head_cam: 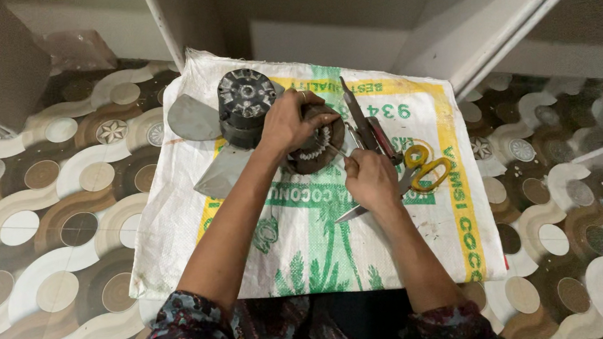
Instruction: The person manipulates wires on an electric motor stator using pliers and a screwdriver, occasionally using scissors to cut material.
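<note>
The left hand (pixel 289 121) is wrapped over the top of a round brown motor coil (pixel 317 143); the fingers curl down on its rim and hold it still on the white woven sack (pixel 307 247) spread on the floor. The right hand (pixel 371 179) is closed around a thin tool — maybe a small screwdriver (pixel 335 151), it is hard to tell — and its tip touches the coil's side just under the left hand.

The coil looks heavy and hard, being made of metal; its thin wire windings look easy to scratch or snap, so the solid outer rim is the safe place to grab.

Just past the left hand sits a dark fan motor (pixel 246 106) with grey blades (pixel 195 120); beside the right hand lie yellow-handled scissors (pixel 425 164), pliers (pixel 377 132) and a knife blade (pixel 350 213).
</note>
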